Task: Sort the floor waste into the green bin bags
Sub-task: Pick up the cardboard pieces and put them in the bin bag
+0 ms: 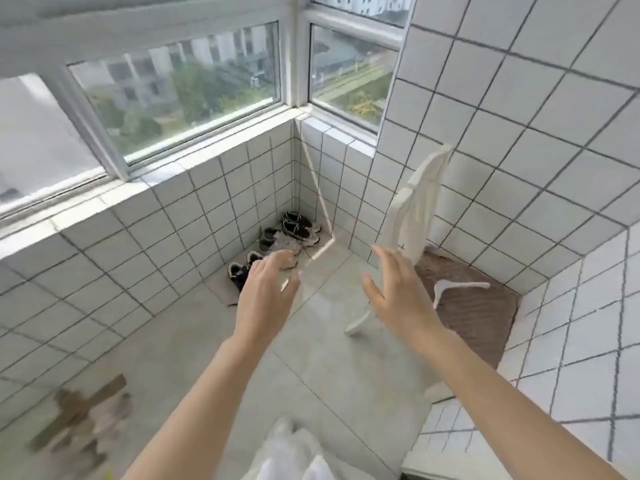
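Note:
Both arms reach forward over the pale tiled floor [329, 358]. My left hand [268, 292] is open, fingers spread, holding nothing. My right hand [394, 292] is open too, palm turned inward, empty. At the lower left a blurred heap of floor waste [83, 420], brown strips and pale scraps, lies against the wall. No green bin bag is in view. Something white and crinkled [291, 452] shows at the bottom edge between my arms; I cannot tell what it is.
Several shoes [280, 240] sit on flattened cardboard [225, 289] in the far corner under the windows. A white folded stand [412, 209] leans at the right wall beside a brown mat [485, 323] with a white hanger [457, 287] on it. Tiled walls close in on both sides.

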{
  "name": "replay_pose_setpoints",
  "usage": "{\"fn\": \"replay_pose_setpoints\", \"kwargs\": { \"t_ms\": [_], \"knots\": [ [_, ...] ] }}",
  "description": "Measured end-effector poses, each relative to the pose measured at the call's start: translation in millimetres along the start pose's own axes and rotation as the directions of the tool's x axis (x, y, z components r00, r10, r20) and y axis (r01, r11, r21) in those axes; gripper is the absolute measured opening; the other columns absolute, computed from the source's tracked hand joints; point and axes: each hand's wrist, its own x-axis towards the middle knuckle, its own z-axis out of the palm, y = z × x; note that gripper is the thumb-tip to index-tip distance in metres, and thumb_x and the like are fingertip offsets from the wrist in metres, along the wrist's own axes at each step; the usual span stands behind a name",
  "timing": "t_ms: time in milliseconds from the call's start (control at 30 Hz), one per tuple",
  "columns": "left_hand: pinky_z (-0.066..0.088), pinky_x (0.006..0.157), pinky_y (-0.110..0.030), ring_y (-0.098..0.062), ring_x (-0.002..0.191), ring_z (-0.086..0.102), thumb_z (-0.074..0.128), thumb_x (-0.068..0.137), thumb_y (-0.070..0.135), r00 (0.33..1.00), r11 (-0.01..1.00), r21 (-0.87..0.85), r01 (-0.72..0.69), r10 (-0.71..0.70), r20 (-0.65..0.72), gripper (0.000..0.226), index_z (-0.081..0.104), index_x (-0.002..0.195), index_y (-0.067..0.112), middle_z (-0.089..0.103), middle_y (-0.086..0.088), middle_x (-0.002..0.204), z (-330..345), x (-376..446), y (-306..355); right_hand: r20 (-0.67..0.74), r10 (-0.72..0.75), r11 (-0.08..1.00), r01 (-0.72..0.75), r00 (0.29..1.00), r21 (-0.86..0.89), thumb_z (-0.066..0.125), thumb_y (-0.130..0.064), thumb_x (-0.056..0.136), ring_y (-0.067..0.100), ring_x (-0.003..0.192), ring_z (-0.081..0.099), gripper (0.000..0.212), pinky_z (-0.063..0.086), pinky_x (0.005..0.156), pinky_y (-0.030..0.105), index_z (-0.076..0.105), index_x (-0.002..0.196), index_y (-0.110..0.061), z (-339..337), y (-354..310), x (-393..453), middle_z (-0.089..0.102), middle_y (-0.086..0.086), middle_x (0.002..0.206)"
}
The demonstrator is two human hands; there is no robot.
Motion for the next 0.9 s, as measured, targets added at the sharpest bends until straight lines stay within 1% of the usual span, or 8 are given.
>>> {"fn": "replay_pose_setpoints", "kwargs": {
  "t_ms": [100, 167, 300, 400, 500, 633, 767, 900],
  "knots": [
    [0.03, 0.08, -0.014, -0.003, 0.104, 0.046, 0.052, 0.092, 0.025, 0.991, 0.993, 0.025, 0.114, -0.112, -0.074, 0.024, 0.056, 0.115, 0.023, 0.06, 0.014, 0.11, -12.3, -35.4, -11.1, 0.07, -0.103, 0.994, 0.101, 0.992, 0.029, 0.048, -0.032, 0.095, 0.02, 0.128, 0.039, 0.052, 0.03, 0.107, 0.027, 0.038, 0.139, -0.007, 13.8, -10.2, -5.5, 0.047, 0.007, 0.137],
    [0.031, 0.081, -0.015, -0.004, 0.106, 0.048, 0.052, 0.092, 0.024, 0.978, 0.982, 0.033, 0.184, -0.179, -0.109, 0.024, 0.056, 0.115, 0.024, 0.061, 0.015, 0.109, -23.4, -63.3, -21.3, 0.138, -0.166, 0.986, 0.16, 0.977, 0.049, 0.047, -0.033, 0.095, 0.02, 0.129, 0.039, 0.053, 0.03, 0.107, 0.027, 0.037, 0.14, -0.007, 25.8, -20.9, -12.9, 0.046, 0.007, 0.138],
    [0.034, 0.081, -0.018, -0.008, 0.104, 0.051, 0.055, 0.091, 0.019, 0.94, 0.959, 0.047, 0.281, -0.265, -0.217, 0.025, 0.056, 0.115, 0.023, 0.06, 0.014, 0.102, -49.1, -117.3, -43.8, 0.174, -0.301, 0.951, 0.283, 0.938, 0.123, 0.051, -0.031, 0.094, 0.021, 0.127, 0.041, 0.051, 0.034, 0.109, 0.031, 0.04, 0.138, -0.007, 50.7, -48.9, -31.1, 0.049, 0.007, 0.136],
    [0.033, 0.082, -0.018, -0.011, 0.101, 0.053, 0.057, 0.09, 0.017, 0.898, 0.93, 0.051, 0.364, -0.336, -0.284, 0.027, 0.057, 0.117, 0.017, 0.061, 0.009, 0.1, -66.7, -160.9, -64.1, 0.224, -0.377, 0.921, 0.341, 0.899, 0.187, 0.053, -0.028, 0.093, 0.02, 0.128, 0.042, 0.051, 0.031, 0.109, 0.027, 0.04, 0.138, -0.007, 69.3, -76.8, -52.5, 0.049, 0.006, 0.135],
    [0.034, 0.082, -0.019, -0.011, 0.101, 0.054, 0.057, 0.09, 0.017, 0.851, 0.894, 0.047, 0.446, -0.407, -0.331, 0.027, 0.057, 0.117, 0.018, 0.061, 0.009, 0.1, -84.6, -208.7, -82.4, 0.272, -0.443, 0.892, 0.392, 0.854, 0.224, 0.053, -0.03, 0.093, 0.02, 0.127, 0.043, 0.051, 0.032, 0.108, 0.027, 0.041, 0.138, -0.008, 90.2, -104.7, -80.4, 0.05, 0.006, 0.134],
    [0.041, 0.078, -0.024, -0.012, 0.101, 0.055, 0.056, 0.09, 0.019, 0.777, 0.833, 0.019, 0.553, -0.507, -0.373, 0.027, 0.056, 0.118, 0.019, 0.06, 0.01, 0.098, -109.0, -277.9, -108.7, 0.346, -0.519, 0.854, 0.455, 0.781, 0.253, 0.053, -0.03, 0.093, 0.022, 0.125, 0.045, 0.05, 0.033, 0.106, 0.027, 0.042, 0.136, -0.007, 122.0, -146.2, -125.6, 0.052, 0.007, 0.132],
    [0.04, 0.077, -0.025, -0.013, 0.098, 0.055, 0.058, 0.089, 0.017, 0.689, 0.764, -0.028, 0.645, -0.597, -0.41, 0.026, 0.058, 0.115, 0.019, 0.061, 0.009, 0.097, -137.5, -352.4, -132.1, 0.422, -0.545, 0.838, 0.46, 0.724, 0.293, 0.051, -0.03, 0.095, 0.019, 0.126, 0.043, 0.048, 0.034, 0.104, 0.027, 0.042, 0.137, -0.01, 150.2, -191.0, -180.4, 0.051, 0.004, 0.133],
    [0.041, 0.077, -0.026, -0.016, 0.095, 0.057, 0.059, 0.087, 0.014, 0.588, 0.689, -0.088, 0.719, -0.671, -0.451, 0.021, 0.061, 0.107, 0.02, 0.063, 0.006, 0.094, -169.2, -429.3, -152.8, 0.509, -0.567, 0.823, 0.472, 0.647, 0.317, 0.049, -0.032, 0.095, 0.016, 0.128, 0.041, 0.05, 0.034, 0.104, 0.026, 0.039, 0.139, -0.011, 175.7, -228.8, -231.9, 0.049, 0.003, 0.136]
  ]
}}
